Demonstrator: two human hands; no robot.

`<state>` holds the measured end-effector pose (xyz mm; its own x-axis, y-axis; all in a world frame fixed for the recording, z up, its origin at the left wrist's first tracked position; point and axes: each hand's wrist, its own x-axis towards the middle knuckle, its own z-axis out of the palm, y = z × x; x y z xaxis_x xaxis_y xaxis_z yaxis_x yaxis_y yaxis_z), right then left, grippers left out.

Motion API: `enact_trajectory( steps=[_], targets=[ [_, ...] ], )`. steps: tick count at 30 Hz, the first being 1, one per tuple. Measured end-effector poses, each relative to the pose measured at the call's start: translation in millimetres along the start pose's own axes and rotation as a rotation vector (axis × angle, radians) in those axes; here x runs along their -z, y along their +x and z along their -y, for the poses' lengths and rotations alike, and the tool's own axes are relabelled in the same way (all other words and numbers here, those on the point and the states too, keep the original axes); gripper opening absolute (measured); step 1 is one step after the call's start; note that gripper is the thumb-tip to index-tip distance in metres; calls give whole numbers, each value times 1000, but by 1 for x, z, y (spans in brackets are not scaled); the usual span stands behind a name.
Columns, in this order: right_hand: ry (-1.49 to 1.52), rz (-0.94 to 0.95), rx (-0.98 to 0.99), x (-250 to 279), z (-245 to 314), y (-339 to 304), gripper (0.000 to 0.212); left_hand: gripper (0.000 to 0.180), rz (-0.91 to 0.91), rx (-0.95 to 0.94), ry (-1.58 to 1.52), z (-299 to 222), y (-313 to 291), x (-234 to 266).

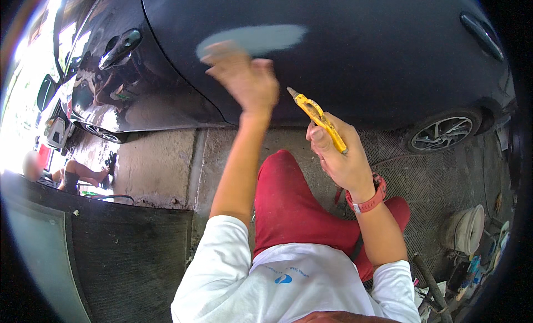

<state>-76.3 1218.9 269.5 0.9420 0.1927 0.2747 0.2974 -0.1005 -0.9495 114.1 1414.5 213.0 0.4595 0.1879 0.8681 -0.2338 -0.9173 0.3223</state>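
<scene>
My left hand (244,81), blurred by motion, reaches over the grey patch (266,38) on the dark car door (355,62). Its fingers are stretched out with the thumb apart, and nothing shows in it. Whether the fingertips touch the panel I cannot tell. My right hand (344,156) is closed round a yellow air blow gun (313,112), held lower and to the right of the patch. The gun's dark nozzle points up and left toward the door. A red band sits on my right wrist.
The door handles (121,48) stick out from the car's side. A wheel (442,134) stands at the right. A dirty white bucket (471,229) and assorted items lie at lower right. A dark panel (130,248) stands at lower left. Beyond it, another person (78,176) sits.
</scene>
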Motion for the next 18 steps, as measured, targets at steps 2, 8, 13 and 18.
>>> enact_trajectory(
  steps=[2, 8, 13, 18],
  targets=[
    [18, -13, 6, 0, 0, 1, 51, 88, 591, -361, 86, -92, 0, 32],
    [-1, -7, -10, 1, 7, 3, 50, 78, 128, -475, -16, -34, 2, 1],
    [61, 2, -18, 7, 14, 6, 47, 79, -212, -101, 19, 49, 91, 40],
    [-38, -33, 191, -5, 29, 14, 41, 80, -262, -350, 35, 58, 206, 57]
  ],
)
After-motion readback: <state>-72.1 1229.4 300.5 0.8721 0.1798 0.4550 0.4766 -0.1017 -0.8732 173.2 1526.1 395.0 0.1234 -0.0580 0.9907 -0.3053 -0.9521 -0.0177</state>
